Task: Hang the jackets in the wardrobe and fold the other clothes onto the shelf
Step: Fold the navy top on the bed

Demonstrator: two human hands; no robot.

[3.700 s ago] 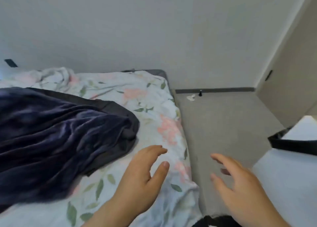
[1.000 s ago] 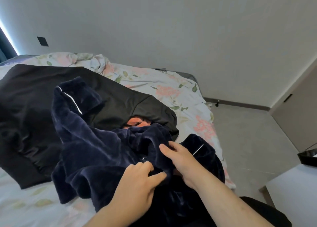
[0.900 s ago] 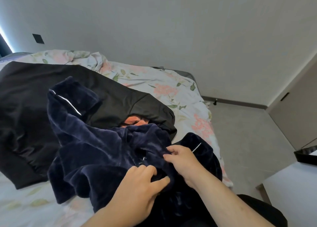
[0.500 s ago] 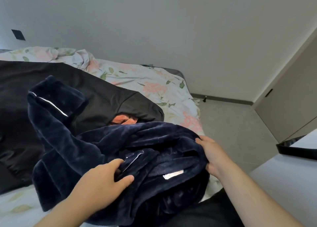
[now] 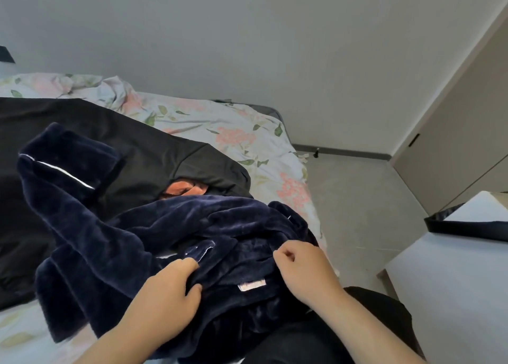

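**Head view: navy garment held by loose folds at the bed edge, with drag and slip risks**

The navy garment (image 5: 154, 226) lies in a crumpled heap at the near edge of the bed (image 5: 233, 132). It rests partly on the person's lap and partly over a black jacket (image 5: 110, 143) spread on the sheet. The left hand (image 5: 165, 295) has its fingers curled into a fold near the middle of the heap. The right hand (image 5: 305, 267) is curled on the cloth just beside a pale label (image 5: 251, 285), apparently pinching it. One sleeve (image 5: 55, 171) with white piping trails left across the black jacket. An orange cloth (image 5: 184, 189) shows between the two dark garments.

Risks, as judged:

1. Both grips are on random folds, not on the collar or shoulders. A lift from here would likely leave the garment hanging twisted, which would hinder hanging or folding.
2. The trailing sleeve lies on the black jacket. A quick pull could drag that jacket, or the orange cloth, out of place.
3. The heap sits at the bed edge above the floor (image 5: 357, 212). The plush cloth looks heavy, so if either grip loosens, its weight could slide it off.
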